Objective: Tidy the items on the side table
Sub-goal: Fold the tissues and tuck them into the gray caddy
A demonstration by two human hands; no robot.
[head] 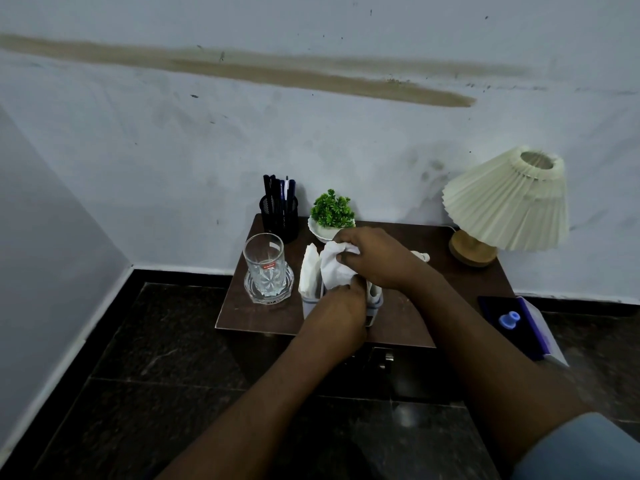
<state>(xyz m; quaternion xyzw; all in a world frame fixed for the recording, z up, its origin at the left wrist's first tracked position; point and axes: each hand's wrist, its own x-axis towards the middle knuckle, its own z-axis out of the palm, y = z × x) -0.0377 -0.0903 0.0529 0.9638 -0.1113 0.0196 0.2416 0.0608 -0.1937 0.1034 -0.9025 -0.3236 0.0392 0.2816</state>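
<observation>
A crumpled tissue (334, 271) is clenched in the right hand (375, 259), seemingly for tucking into the tissue holder (309, 308) at six o'clock from the potted plant (332, 209); the left hand (341, 310) grasp cannot be told.

The small brown desk (433, 306) carries a black mesh pen cup (279, 216) and a green plant in a white pot (327, 232) at the back, a clear glass dish (268, 291) on the left, a pale tissue box (310, 308) in the middle, and a cream lamp with a wooden foot (472, 251) on the right.
</observation>
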